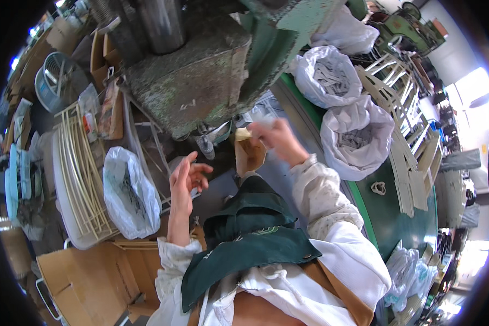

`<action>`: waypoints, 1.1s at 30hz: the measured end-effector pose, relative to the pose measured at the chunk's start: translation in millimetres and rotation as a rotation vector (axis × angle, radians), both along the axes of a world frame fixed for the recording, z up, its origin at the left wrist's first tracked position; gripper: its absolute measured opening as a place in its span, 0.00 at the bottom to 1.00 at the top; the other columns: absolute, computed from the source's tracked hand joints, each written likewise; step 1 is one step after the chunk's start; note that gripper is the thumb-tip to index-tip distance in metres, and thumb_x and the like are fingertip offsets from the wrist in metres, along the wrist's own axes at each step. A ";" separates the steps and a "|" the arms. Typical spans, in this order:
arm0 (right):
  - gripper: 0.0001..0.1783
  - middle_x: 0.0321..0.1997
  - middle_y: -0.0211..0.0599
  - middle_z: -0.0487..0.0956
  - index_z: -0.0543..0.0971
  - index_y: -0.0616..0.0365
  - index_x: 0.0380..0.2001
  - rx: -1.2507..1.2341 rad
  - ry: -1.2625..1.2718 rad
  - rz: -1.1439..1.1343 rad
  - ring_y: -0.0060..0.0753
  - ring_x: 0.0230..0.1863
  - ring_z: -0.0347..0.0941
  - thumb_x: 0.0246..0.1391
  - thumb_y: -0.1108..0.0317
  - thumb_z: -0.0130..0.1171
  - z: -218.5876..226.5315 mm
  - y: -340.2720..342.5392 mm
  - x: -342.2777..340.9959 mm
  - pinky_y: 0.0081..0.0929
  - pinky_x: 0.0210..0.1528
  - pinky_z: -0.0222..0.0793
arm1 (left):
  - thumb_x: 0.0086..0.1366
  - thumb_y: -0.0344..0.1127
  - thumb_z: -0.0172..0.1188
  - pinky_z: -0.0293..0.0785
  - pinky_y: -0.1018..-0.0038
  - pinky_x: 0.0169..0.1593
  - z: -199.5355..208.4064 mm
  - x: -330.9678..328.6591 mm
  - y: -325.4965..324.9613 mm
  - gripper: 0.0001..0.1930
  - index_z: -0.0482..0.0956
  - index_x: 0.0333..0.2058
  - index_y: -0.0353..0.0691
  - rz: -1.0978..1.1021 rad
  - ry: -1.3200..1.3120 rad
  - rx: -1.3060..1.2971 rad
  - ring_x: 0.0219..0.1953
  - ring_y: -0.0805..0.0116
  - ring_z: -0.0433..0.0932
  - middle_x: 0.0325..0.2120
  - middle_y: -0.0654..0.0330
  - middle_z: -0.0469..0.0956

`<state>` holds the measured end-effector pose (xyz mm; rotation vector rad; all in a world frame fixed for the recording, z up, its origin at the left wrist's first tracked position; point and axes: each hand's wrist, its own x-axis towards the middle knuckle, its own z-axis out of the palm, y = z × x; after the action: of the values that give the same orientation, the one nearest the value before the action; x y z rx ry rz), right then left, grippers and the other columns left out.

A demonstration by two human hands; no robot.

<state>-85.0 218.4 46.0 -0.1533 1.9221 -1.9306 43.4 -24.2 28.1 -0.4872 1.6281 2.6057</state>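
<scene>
My left hand [187, 179] is raised in front of the machine, fingers loosely bent and apart, with nothing in it. Across from it, my right hand [280, 140] is smeared by motion. A pale blur shows by its fingertips, and I cannot make out whether it holds anything. Just below and left of that hand is an open brown cardboard piece [250, 154] with a small yellowish part [243, 133] at its top. Above both hands hangs the worn green block of a heavy machine [187, 89].
To the left, a white plastic bag [129, 193] stands beside a tub of long cream strips [79, 179]. A large cardboard box [92, 277] is at lower left. On the right, the green table [394, 225] bears bags of grey pieces [358, 138], a small ring-shaped piece [378, 188] and flat strips [405, 163].
</scene>
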 end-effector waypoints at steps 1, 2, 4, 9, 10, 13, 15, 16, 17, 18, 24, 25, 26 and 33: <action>0.12 0.22 0.27 0.76 0.80 0.61 0.26 0.032 0.030 -0.148 0.15 0.18 0.61 0.53 0.63 0.58 3.0 18.4 -15.1 0.16 0.20 0.52 | 0.68 0.49 0.47 0.63 0.82 0.23 -7.6 10.1 -4.7 0.25 0.69 0.53 0.34 -0.003 -0.007 -0.003 0.21 0.75 0.74 0.30 0.53 0.80; 0.12 0.23 0.28 0.76 0.80 0.62 0.27 0.065 0.056 -0.285 0.16 0.19 0.61 0.53 0.63 0.58 3.8 43.1 -40.6 0.17 0.20 0.53 | 0.68 0.49 0.47 0.63 0.82 0.24 -16.5 12.4 -7.2 0.24 0.69 0.52 0.34 -0.012 -0.029 -0.019 0.21 0.76 0.74 0.29 0.53 0.80; 0.15 0.22 0.28 0.76 0.80 0.64 0.27 0.042 0.341 -0.334 0.20 0.19 0.62 0.53 0.60 0.56 -25.5 125.9 -110.3 0.24 0.22 0.59 | 0.68 0.48 0.47 0.62 0.83 0.25 -34.5 25.6 -8.5 0.23 0.71 0.51 0.35 -0.030 -0.090 -0.044 0.21 0.76 0.73 0.29 0.54 0.80; 0.11 0.18 0.39 0.76 0.79 0.63 0.24 0.897 0.859 -0.610 0.36 0.20 0.73 0.51 0.67 0.53 -70.7 197.6 -175.8 0.32 0.23 0.67 | 0.67 0.39 0.52 0.57 0.86 0.23 -27.9 12.6 6.1 0.15 0.76 0.46 0.35 -0.012 -0.098 -0.058 0.19 0.83 0.65 0.22 0.64 0.75; 0.09 0.18 0.38 0.76 0.79 0.61 0.25 0.524 0.253 -0.272 0.36 0.19 0.71 0.49 0.72 0.48 -50.0 128.8 -134.0 0.29 0.23 0.67 | 0.67 0.38 0.53 0.56 0.86 0.23 -26.4 16.9 5.6 0.15 0.77 0.45 0.34 0.021 -0.093 -0.091 0.19 0.84 0.64 0.21 0.65 0.74; 0.06 0.22 0.32 0.76 0.74 0.63 0.30 0.090 0.198 0.137 0.21 0.17 0.66 0.56 0.71 0.51 -10.6 4.2 -21.8 0.22 0.17 0.62 | 0.65 0.35 0.56 0.52 0.86 0.22 -23.1 -9.6 34.2 0.13 0.80 0.42 0.33 0.011 -0.021 -0.031 0.18 0.86 0.58 0.19 0.71 0.68; 0.11 0.23 0.33 0.74 0.66 0.56 0.35 0.098 -0.056 0.323 0.15 0.16 0.61 0.64 0.59 0.46 11.1 -43.0 12.3 0.14 0.15 0.55 | 0.65 0.36 0.57 0.52 0.86 0.22 -22.3 -21.0 42.2 0.13 0.80 0.41 0.33 0.086 -0.015 0.045 0.18 0.86 0.58 0.18 0.71 0.68; 0.11 0.22 0.34 0.73 0.63 0.55 0.34 0.026 -0.068 0.351 0.14 0.14 0.59 0.65 0.59 0.44 9.3 -52.1 16.9 0.15 0.13 0.52 | 0.65 0.37 0.57 0.52 0.86 0.22 -22.1 -29.2 48.0 0.13 0.80 0.40 0.33 0.114 -0.010 0.088 0.18 0.86 0.58 0.18 0.71 0.69; 0.11 0.22 0.34 0.72 0.62 0.55 0.33 -0.028 -0.070 0.348 0.14 0.14 0.58 0.65 0.59 0.44 8.2 -56.6 18.2 0.15 0.13 0.51 | 0.64 0.37 0.59 0.51 0.85 0.21 -19.7 -35.9 52.8 0.12 0.81 0.38 0.33 0.158 0.025 0.097 0.18 0.86 0.58 0.17 0.71 0.68; 0.11 0.21 0.35 0.72 0.60 0.54 0.33 -0.086 -0.076 0.350 0.15 0.14 0.57 0.65 0.59 0.44 6.2 -60.4 18.9 0.15 0.13 0.50 | 0.64 0.37 0.59 0.51 0.85 0.21 -19.0 -40.3 54.0 0.12 0.81 0.37 0.33 0.179 0.032 0.091 0.18 0.86 0.58 0.16 0.71 0.68; 0.12 0.22 0.38 0.73 0.59 0.55 0.32 -0.055 -0.191 0.360 0.17 0.14 0.56 0.65 0.61 0.42 4.9 -68.8 7.4 0.16 0.12 0.49 | 0.62 0.32 0.59 0.52 0.84 0.20 -8.7 -53.7 59.9 0.08 0.80 0.27 0.34 0.352 0.035 0.039 0.16 0.85 0.60 0.14 0.71 0.67; 0.12 0.22 0.39 0.73 0.60 0.56 0.32 -0.048 -0.207 0.387 0.18 0.14 0.57 0.65 0.61 0.42 3.6 -69.4 4.8 0.16 0.12 0.51 | 0.62 0.32 0.59 0.53 0.84 0.20 -9.4 -54.1 59.1 0.08 0.79 0.25 0.35 0.375 0.042 0.046 0.16 0.85 0.60 0.13 0.71 0.67; 0.12 0.22 0.39 0.73 0.60 0.56 0.32 -0.041 -0.183 0.369 0.19 0.14 0.59 0.65 0.61 0.42 3.9 -68.5 4.1 0.16 0.13 0.54 | 0.61 0.31 0.59 0.53 0.84 0.20 -10.2 -55.3 58.9 0.09 0.78 0.23 0.35 0.398 0.050 0.054 0.15 0.85 0.60 0.13 0.72 0.67; 0.10 0.28 0.41 0.78 0.71 0.63 0.40 0.129 -0.228 0.276 0.32 0.27 0.76 0.61 0.69 0.44 -29.8 -58.5 -24.1 0.29 0.27 0.75 | 0.57 0.34 0.63 0.49 0.83 0.18 -34.2 -47.6 48.3 0.08 0.77 0.24 0.37 0.471 -0.163 0.108 0.14 0.84 0.58 0.13 0.73 0.65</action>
<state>-109.1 159.9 16.2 -0.1455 1.7653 -1.5687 -4.1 24.1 -6.1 -1.1662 1.4544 2.8454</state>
